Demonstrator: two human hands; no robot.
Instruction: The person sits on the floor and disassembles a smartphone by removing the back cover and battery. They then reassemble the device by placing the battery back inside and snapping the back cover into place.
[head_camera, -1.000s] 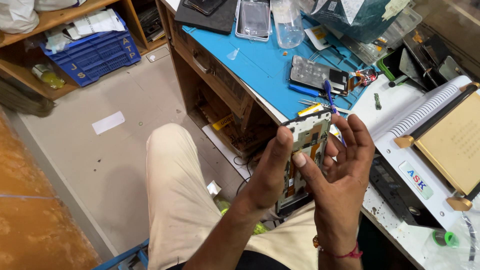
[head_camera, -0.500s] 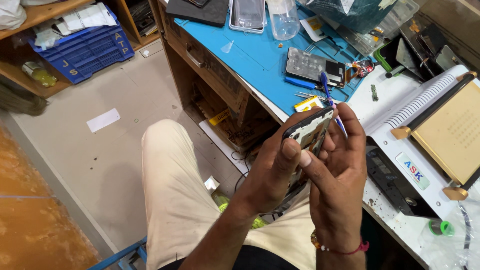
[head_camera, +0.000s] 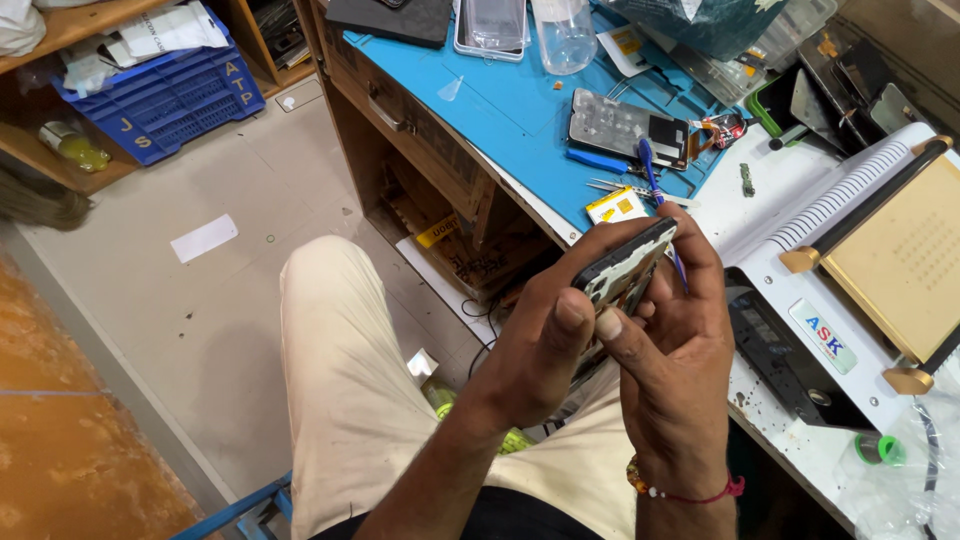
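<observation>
While both hands (head_camera: 610, 345) grip the opened black phone frame (head_camera: 625, 275), keep the thin blue tool (head_camera: 660, 205) shallow; pry gently.

Wooden workbench (head_camera: 420, 130) with a blue mat (head_camera: 500, 100)
On the mat lie a phone display panel (head_camera: 628, 128), beside it a blue screwdriver (head_camera: 598, 161), tweezers (head_camera: 625, 188) and a clear bottle (head_camera: 564, 35).

Pale grey floor (head_camera: 180, 330), speckled and scuffed. Wooden workbench (head_camera: 420, 150) topped by a blue mat (head_camera: 520, 110). Blue plastic crate (head_camera: 170, 100) seen on a wooden shelf (head_camera: 60, 160) at left. Even, soft light.
</observation>
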